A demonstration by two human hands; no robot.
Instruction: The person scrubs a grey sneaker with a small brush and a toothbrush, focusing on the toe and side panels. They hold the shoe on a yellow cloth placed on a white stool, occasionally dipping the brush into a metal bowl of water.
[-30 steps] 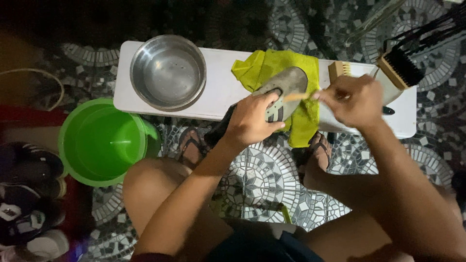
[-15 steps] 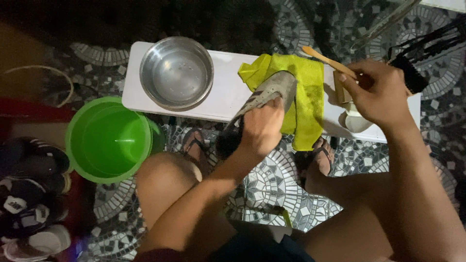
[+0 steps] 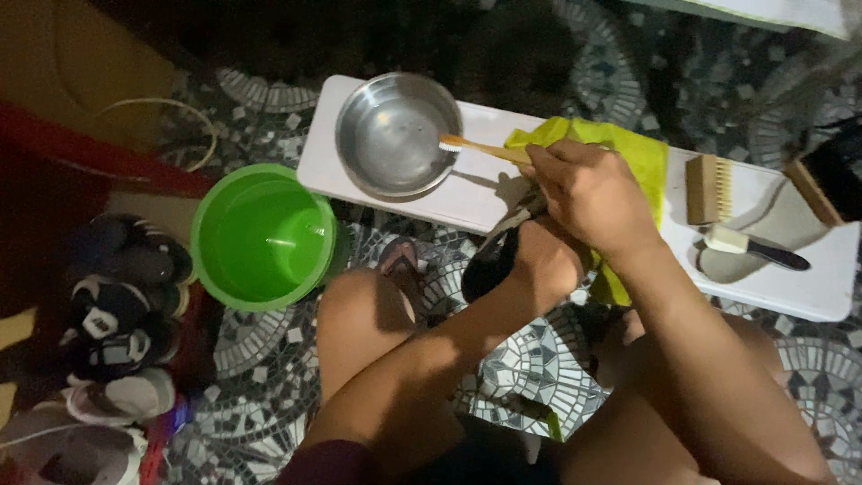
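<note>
Counted on the white rectangular bench top [image 3: 467, 193]: one round stainless steel bowl [image 3: 395, 135], one yellow-green cloth [image 3: 620, 148], one flat wooden scrub brush with pale bristles [image 3: 708, 188], one small brush with a cream head and dark handle [image 3: 754, 249], and part of one dark-bristled wooden brush [image 3: 822, 180] at the right edge. Off the bench: one round green plastic bucket [image 3: 262, 235] and a heap of shoes [image 3: 99, 323] at far left, number unclear.

The right hand [image 3: 588, 193] is closed around the stem of one bamboo toothbrush with white bristles [image 3: 476, 147]. The arm crosses in front of the body, and the brush head sits over the near rim of the steel bowl. The left hand [image 3: 543, 260] lies underneath the right forearm, wrapped about the heel end of one dark shoe [image 3: 498, 256]. Its fingers are hidden, so the exact grip cannot be confirmed. The shoe is held at the front edge of the bench, just beside the cloth.

The right hand and forearm cover most of the shoe and part of the cloth. The bucket stands on the mosaic tile floor [image 3: 539, 359] touching the bench's left corner. One sandalled foot [image 3: 400, 260] shows below the bench.
</note>
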